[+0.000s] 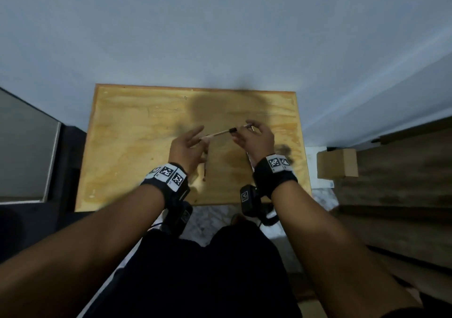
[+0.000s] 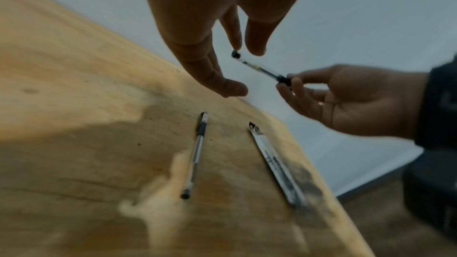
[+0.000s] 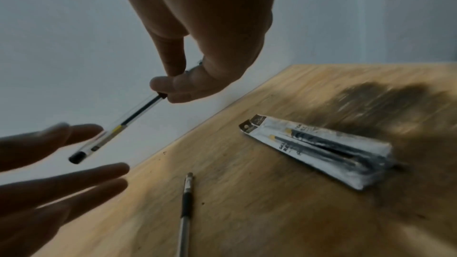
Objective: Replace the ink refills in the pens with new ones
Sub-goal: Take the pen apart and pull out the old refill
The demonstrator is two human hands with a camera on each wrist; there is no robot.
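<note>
R hand [image 3: 197, 77] pinches pen [image 3: 118, 126] at grip end, frame centre; L hand [image 3: 61, 163] spread, empty; step: opening pen; next: L steadies barrel, unscrew.

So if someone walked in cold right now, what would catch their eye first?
The clear pen held in mid-air above the wooden table: the right hand pinches its grip end while the left hand hovers open by the capped end. Below lie a second pen and, to its right, a silvery refill packet.

dim, bluish | soft shadows on table [image 1: 117, 126] | motion blur in wrist views | wide-angle edge bending
</note>
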